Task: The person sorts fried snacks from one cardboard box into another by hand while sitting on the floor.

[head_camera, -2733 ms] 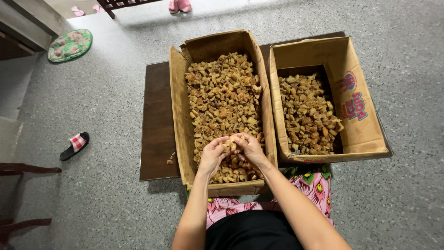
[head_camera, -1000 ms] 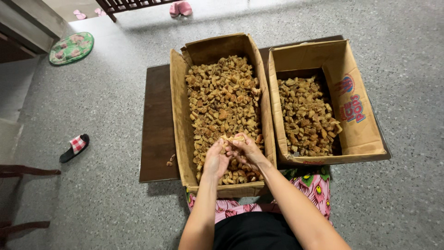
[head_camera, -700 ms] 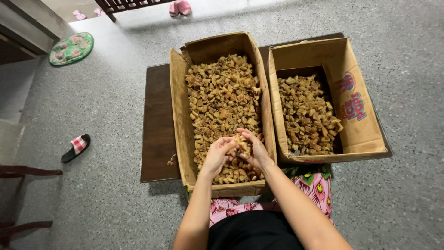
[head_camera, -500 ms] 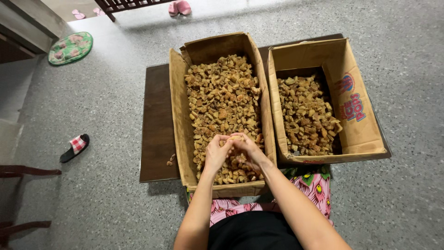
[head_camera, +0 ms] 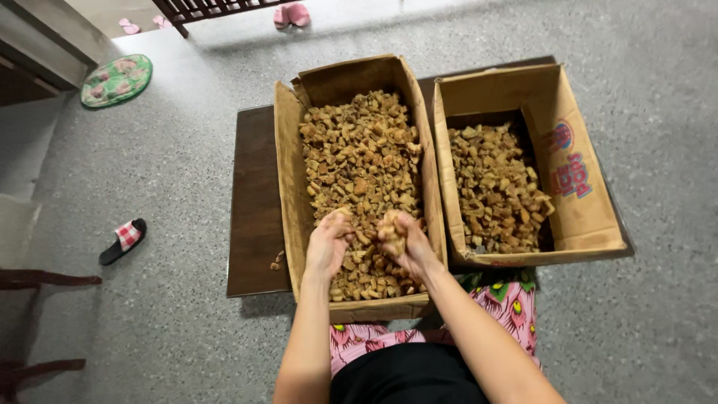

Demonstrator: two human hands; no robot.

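Two open cardboard boxes stand side by side on a low dark wooden table. The left box is heaped with small tan-brown chunks. The right box holds a lower layer of the same chunks. Both of my hands are over the near end of the left box. My left hand is curled, fingers down among the chunks. My right hand is closed around a pale chunk.
A few loose chunks lie on the table by the left box. On the speckled grey floor are a red-checked slipper, a round green mat and pink slippers at the back. Dark chair legs are at the left edge.
My two hands were pressed together over the chunks. They have drawn slightly apart, and the right hand now shows a pale chunk in its fingers.
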